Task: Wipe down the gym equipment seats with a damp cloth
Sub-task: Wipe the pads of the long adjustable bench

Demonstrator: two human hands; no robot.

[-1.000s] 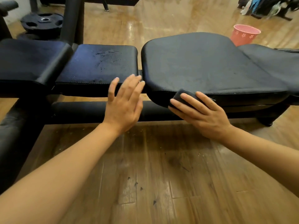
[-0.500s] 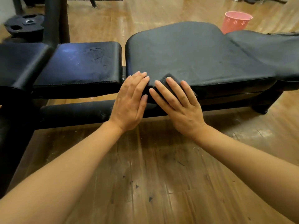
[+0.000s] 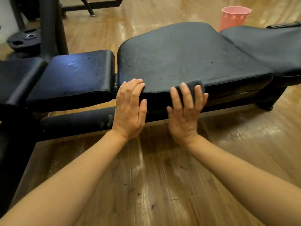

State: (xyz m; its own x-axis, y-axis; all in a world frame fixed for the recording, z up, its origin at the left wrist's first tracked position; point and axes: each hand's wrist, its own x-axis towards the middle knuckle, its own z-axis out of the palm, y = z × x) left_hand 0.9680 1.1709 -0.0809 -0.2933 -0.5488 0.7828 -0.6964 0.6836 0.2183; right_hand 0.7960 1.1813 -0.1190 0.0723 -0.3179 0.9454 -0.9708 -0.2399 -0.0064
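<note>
We press the dark cloth (image 3: 194,86) flat-fingered with our right hand (image 3: 185,110) against the near edge of the wide seat pad (image 3: 179,59), which runs left-right before us, while our left hand (image 3: 130,106) rests straight-fingered just beside.
</note>
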